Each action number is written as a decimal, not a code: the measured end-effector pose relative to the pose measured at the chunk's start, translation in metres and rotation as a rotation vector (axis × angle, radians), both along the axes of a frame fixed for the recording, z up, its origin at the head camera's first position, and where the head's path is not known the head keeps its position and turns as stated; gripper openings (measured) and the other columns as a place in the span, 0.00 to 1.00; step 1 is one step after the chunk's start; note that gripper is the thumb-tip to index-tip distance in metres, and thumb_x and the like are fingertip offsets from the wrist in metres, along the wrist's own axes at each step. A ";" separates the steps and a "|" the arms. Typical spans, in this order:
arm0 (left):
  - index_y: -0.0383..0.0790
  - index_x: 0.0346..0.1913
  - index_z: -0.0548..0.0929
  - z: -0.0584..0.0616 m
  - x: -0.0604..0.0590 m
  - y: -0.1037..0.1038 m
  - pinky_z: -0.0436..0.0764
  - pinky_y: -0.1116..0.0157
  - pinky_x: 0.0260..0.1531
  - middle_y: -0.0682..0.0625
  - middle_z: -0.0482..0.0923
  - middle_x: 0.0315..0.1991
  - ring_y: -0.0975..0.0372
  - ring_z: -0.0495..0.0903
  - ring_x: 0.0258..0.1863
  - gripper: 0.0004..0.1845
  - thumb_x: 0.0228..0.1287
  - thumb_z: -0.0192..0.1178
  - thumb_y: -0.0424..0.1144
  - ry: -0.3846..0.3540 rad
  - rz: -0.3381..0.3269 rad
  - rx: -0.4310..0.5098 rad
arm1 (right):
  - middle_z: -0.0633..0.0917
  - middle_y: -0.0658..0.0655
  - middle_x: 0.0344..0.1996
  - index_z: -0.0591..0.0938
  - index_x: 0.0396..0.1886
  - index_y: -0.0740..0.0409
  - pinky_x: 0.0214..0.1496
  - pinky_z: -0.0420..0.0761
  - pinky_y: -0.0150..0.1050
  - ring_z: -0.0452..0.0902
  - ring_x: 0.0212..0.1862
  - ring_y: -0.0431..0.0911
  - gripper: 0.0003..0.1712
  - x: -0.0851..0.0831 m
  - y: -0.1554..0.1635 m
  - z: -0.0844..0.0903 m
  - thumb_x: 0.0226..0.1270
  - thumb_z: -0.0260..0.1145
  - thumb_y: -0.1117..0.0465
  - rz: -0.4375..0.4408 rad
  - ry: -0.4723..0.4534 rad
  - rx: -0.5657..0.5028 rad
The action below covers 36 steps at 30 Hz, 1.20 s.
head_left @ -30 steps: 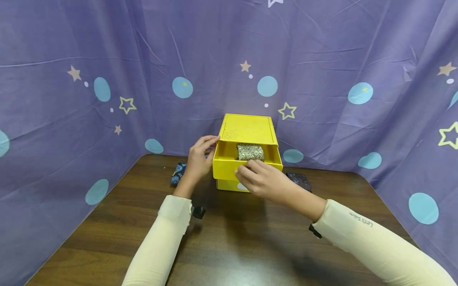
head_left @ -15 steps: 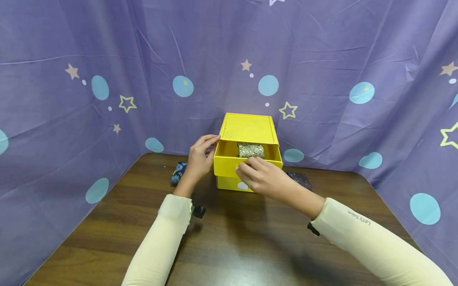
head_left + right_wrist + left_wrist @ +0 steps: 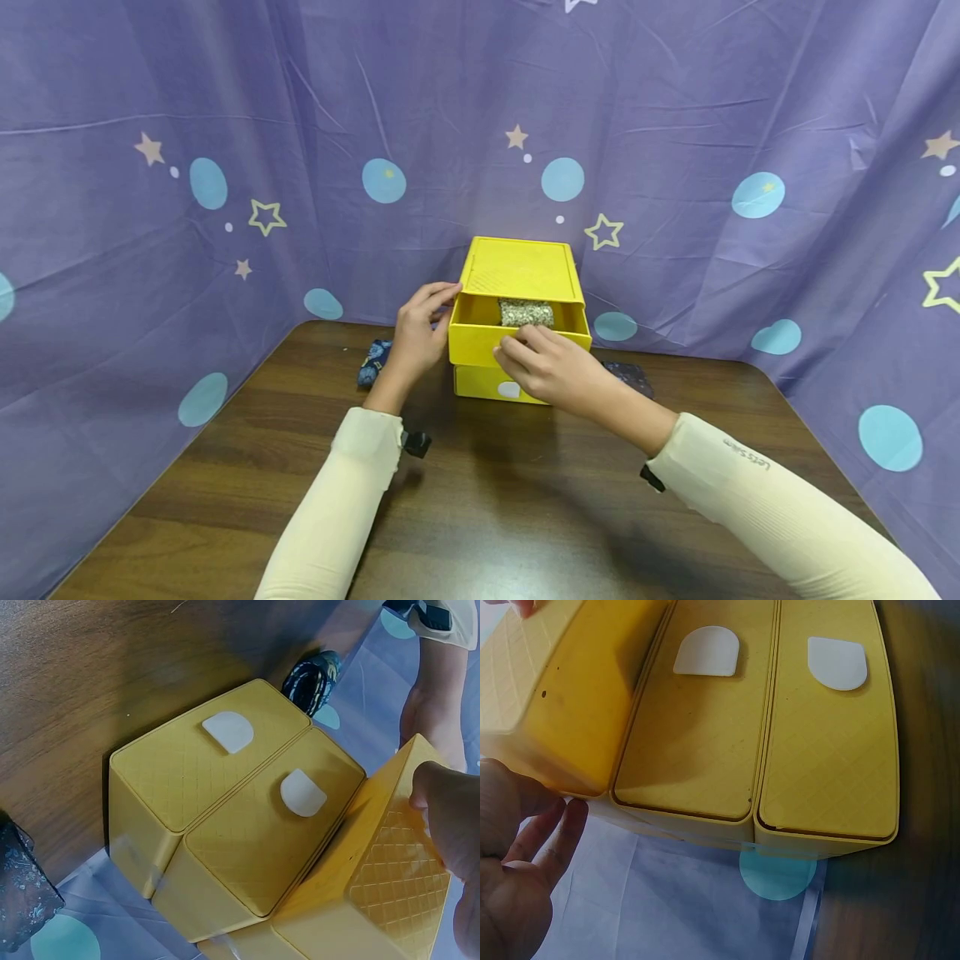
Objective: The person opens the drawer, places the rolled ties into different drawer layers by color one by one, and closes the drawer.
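- With our right hand (image 3: 551, 367), we are gripping the front of the top drawer (image 3: 472, 346), fingers bending at its upper edge.
- Our left hand (image 3: 422, 327) is touching the left side of the yellow cabinet (image 3: 522, 271) near its top corner, fingers loosely extending.
- The top drawer is jutting partway toward the near side; below it, two lower drawers (image 3: 829, 750) are sitting closed.
- A glittery gold roll (image 3: 527, 313) is lying inside the top drawer.
- On the wooden table (image 3: 480, 500), a blue patterned item (image 3: 372, 362) is lying left of the cabinet, a dark patterned one (image 3: 630, 379) right.
- A purple curtain (image 3: 465, 100) is hanging on the far side.
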<state>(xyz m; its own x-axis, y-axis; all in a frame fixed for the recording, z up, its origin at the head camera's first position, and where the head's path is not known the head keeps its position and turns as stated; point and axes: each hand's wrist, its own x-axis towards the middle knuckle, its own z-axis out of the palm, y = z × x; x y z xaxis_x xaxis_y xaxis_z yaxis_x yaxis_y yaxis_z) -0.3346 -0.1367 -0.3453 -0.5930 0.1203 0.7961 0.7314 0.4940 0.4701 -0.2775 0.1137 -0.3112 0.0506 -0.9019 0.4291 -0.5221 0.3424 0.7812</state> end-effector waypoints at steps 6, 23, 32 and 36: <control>0.35 0.64 0.83 0.000 0.000 0.000 0.88 0.56 0.49 0.42 0.79 0.58 0.45 0.83 0.52 0.23 0.68 0.59 0.19 -0.002 -0.004 0.004 | 0.78 0.58 0.42 0.85 0.51 0.65 0.37 0.78 0.36 0.72 0.40 0.51 0.23 -0.005 0.000 -0.001 0.84 0.41 0.73 -0.013 0.018 0.003; 0.35 0.63 0.83 -0.001 -0.003 -0.001 0.88 0.59 0.48 0.43 0.80 0.58 0.52 0.83 0.52 0.21 0.70 0.59 0.21 0.014 -0.004 0.007 | 0.78 0.58 0.42 0.85 0.55 0.65 0.39 0.78 0.36 0.72 0.41 0.51 0.13 -0.016 -0.002 0.000 0.78 0.60 0.68 -0.105 -0.048 0.018; 0.35 0.63 0.83 -0.002 -0.004 -0.001 0.88 0.60 0.47 0.42 0.80 0.58 0.52 0.83 0.52 0.20 0.70 0.60 0.22 0.023 -0.004 0.006 | 0.79 0.58 0.41 0.85 0.53 0.66 0.38 0.77 0.36 0.71 0.39 0.51 0.16 -0.020 -0.003 -0.002 0.82 0.51 0.69 -0.069 -0.047 -0.023; 0.35 0.63 0.83 -0.003 -0.004 -0.001 0.88 0.58 0.47 0.42 0.80 0.58 0.52 0.82 0.52 0.20 0.70 0.59 0.22 0.023 -0.004 0.003 | 0.78 0.58 0.41 0.85 0.53 0.66 0.38 0.77 0.36 0.71 0.39 0.51 0.14 -0.022 -0.004 -0.003 0.81 0.54 0.70 -0.090 -0.060 -0.024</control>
<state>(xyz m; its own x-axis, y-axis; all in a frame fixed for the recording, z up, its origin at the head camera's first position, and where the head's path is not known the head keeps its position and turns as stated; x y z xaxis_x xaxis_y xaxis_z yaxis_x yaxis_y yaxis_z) -0.3384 -0.1377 -0.3481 -0.5742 0.1204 0.8098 0.7441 0.4893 0.4548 -0.2999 0.1094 -0.3139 -0.0564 -0.8911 0.4503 -0.5337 0.4081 0.7407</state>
